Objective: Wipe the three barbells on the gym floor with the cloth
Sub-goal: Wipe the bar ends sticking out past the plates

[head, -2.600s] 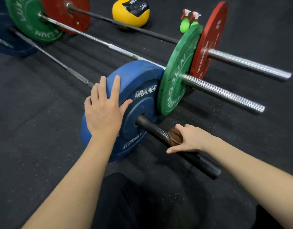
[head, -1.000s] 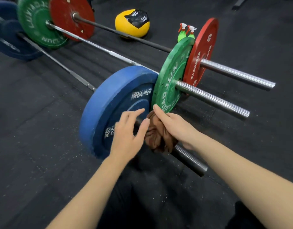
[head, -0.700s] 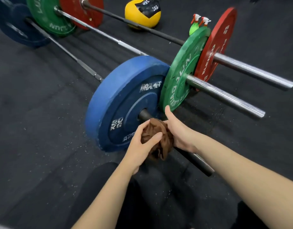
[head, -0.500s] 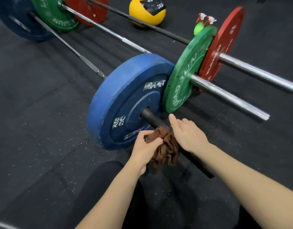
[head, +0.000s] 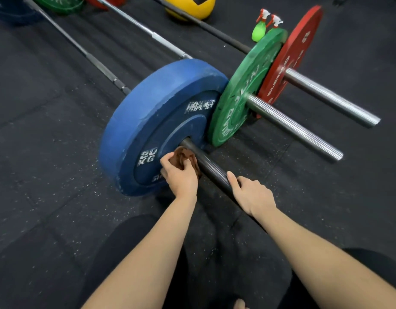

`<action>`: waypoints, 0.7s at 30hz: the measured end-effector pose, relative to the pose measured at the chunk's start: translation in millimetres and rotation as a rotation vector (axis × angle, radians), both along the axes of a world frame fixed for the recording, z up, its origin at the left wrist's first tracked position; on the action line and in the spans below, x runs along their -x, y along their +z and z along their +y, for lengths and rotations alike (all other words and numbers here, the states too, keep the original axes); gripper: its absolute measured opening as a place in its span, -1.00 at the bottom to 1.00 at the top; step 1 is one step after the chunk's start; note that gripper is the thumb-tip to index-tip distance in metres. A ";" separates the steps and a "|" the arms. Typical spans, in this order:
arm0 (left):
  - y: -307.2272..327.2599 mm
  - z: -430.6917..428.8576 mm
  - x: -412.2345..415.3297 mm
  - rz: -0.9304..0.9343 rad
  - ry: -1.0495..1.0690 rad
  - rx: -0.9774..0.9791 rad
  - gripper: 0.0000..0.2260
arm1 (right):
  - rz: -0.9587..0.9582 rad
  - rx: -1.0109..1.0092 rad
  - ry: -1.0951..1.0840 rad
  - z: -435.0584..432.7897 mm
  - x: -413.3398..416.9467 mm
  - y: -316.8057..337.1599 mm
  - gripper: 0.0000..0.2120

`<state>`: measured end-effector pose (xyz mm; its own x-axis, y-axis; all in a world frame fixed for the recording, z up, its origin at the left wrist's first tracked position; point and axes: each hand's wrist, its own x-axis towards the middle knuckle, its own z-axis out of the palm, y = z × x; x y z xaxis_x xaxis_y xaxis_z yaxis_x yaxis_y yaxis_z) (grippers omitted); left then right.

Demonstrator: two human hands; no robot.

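The left hand point(head: 179, 175) is pinching the bunched brown cloth point(head: 184, 155) against the thick blue rubber weight plate point(head: 145, 121), by its hub. The right hand point(head: 252, 195) is curling round the dark steel sleeve point(head: 207, 167) jutting from that plate. Hard rubbing is probably risking the plate rolling and the cloth slipping loose.

Your left hand point(head: 180, 175) grips brown cloth point(head: 183, 156) against blue plate point(head: 148, 121), right beside dark sleeve point(head: 206, 165). Your right hand point(head: 252, 194) wraps that sleeve, nearer you.
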<state>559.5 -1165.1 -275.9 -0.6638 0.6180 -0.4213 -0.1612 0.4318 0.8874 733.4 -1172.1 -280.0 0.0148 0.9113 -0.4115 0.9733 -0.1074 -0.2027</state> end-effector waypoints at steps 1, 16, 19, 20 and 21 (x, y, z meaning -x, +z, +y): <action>-1.3 -2.3 -0.5 0.023 -0.040 -0.012 -0.72 | -0.017 -0.011 0.001 0.7 0.3 -0.5 -0.28; -6.3 -4.1 -24.0 -0.185 -0.017 -0.013 -0.76 | -0.079 -0.046 -0.049 8.0 -5.3 -4.7 -0.25; -5.7 -7.8 -32.7 -0.177 0.030 -0.037 -0.77 | -0.084 -0.030 -0.055 5.8 -7.4 -6.0 -0.22; -3.6 -9.5 -37.2 -0.154 0.026 -0.037 -0.79 | -0.080 -0.038 -0.057 6.9 -7.8 -6.3 -0.22; -4.0 -10.5 -40.5 -0.117 0.021 -0.035 -0.81 | -0.079 -0.041 -0.055 8.2 -8.3 -7.2 -0.21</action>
<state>600.0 -1175.6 -279.9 -0.6244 0.6202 -0.4748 -0.2734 0.3959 0.8766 741.8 -1163.9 -287.3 0.0964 0.9243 -0.3692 0.9792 -0.1545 -0.1314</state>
